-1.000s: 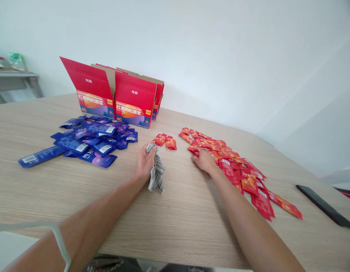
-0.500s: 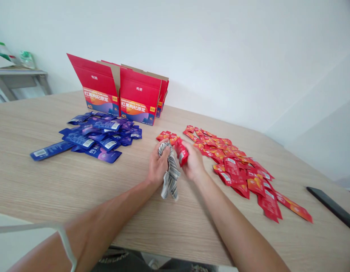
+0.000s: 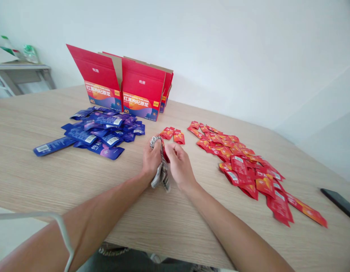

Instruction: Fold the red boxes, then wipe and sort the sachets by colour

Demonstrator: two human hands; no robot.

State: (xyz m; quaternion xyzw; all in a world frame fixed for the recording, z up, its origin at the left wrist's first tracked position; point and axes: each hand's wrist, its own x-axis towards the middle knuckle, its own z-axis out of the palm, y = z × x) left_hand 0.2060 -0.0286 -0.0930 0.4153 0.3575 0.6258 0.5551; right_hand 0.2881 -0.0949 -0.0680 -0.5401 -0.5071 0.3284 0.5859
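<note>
My left hand (image 3: pixel 151 158) is closed round a grey striped cloth (image 3: pixel 161 176) whose end hangs down to the wooden table (image 3: pixel 78 189). My right hand (image 3: pixel 179 166) pinches a red sachet (image 3: pixel 164 153) and presses it against the cloth; only a sliver of the sachet shows between the two hands. Just beyond them lie a few red sachets (image 3: pixel 173 135) set apart. A wide spread of red sachets (image 3: pixel 245 166) lies to the right. A heap of blue sachets (image 3: pixel 98 132) lies to the left.
Open red cartons (image 3: pixel 126 90) stand at the back of the table against the white wall. A black flat object (image 3: pixel 339 204) lies at the right edge. A grey shelf with bottles (image 3: pixel 19 70) stands at the far left.
My right hand left the red spread, picked up one red sachet and brought it to the cloth in my left hand. Both hands now meet over the table's middle.
</note>
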